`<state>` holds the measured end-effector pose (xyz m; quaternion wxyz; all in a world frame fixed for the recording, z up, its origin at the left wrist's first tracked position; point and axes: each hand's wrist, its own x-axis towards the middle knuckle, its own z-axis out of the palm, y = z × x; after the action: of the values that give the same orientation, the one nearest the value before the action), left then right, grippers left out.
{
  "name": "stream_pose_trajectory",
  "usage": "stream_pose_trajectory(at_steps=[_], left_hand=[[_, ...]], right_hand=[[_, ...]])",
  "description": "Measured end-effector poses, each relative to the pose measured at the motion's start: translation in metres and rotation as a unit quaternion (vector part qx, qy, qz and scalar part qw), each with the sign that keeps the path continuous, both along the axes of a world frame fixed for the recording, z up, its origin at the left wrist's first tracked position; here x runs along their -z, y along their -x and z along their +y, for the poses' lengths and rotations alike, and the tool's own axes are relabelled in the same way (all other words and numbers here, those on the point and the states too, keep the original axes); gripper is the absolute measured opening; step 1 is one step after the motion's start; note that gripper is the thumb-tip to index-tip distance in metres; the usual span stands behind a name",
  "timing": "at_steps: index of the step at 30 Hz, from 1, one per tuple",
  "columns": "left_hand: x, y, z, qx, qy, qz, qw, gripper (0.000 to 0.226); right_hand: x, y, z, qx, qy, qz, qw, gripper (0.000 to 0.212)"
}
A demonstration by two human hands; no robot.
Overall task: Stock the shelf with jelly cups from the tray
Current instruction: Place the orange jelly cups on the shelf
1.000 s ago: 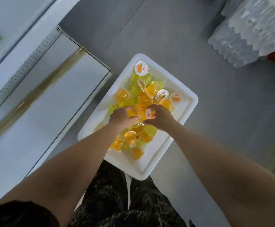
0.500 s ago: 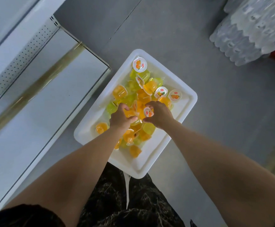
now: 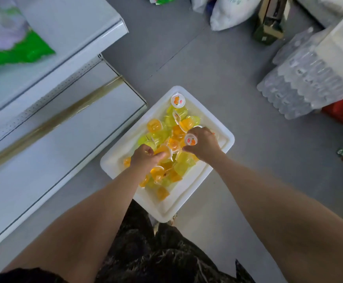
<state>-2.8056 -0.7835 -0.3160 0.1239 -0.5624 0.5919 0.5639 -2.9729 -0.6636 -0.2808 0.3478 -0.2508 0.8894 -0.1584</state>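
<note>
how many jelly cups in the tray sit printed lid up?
2: far-corner cup at the tray's far end, and a held cup in the right hand. That hand or the pile may hide others.

Orange, yellow jelly cups (image 3: 167,127) in white tray (image 3: 189,203)

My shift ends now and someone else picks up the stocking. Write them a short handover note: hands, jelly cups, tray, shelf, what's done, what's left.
Left-hand grip: fingers curled round an orange jelly cup, low in the tray.
Right-hand grip: holds a lidded cup, also over the tray.
White tray: on the floor beside the shelf, with a heap of orange and yellow cups in it.
Done: no cups show on the part of the shelf in view.
Left: carry both held cups to the shelf, then the rest of the heap.
</note>
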Motion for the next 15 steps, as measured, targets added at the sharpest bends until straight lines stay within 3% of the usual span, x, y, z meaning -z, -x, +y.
stream_pose_trajectory(at_steps=[4,9,15], left_hand=[[-0.042,-0.005,0.006,-0.087,-0.051,0.071,0.992,0.070],[-0.095,-0.009,0.005,-0.239,-0.133,0.220,0.936,0.052],[-0.187,-0.018,-0.017,-0.254,-0.125,0.404,0.870,0.049]], right_hand=[[-0.038,-0.003,-0.005,-0.022,0.033,0.005,0.999,0.058],[-0.094,-0.006,-0.017,-0.048,0.071,0.039,0.996,0.061],[-0.189,-0.012,-0.046,-0.078,0.174,0.082,0.978,0.063]])
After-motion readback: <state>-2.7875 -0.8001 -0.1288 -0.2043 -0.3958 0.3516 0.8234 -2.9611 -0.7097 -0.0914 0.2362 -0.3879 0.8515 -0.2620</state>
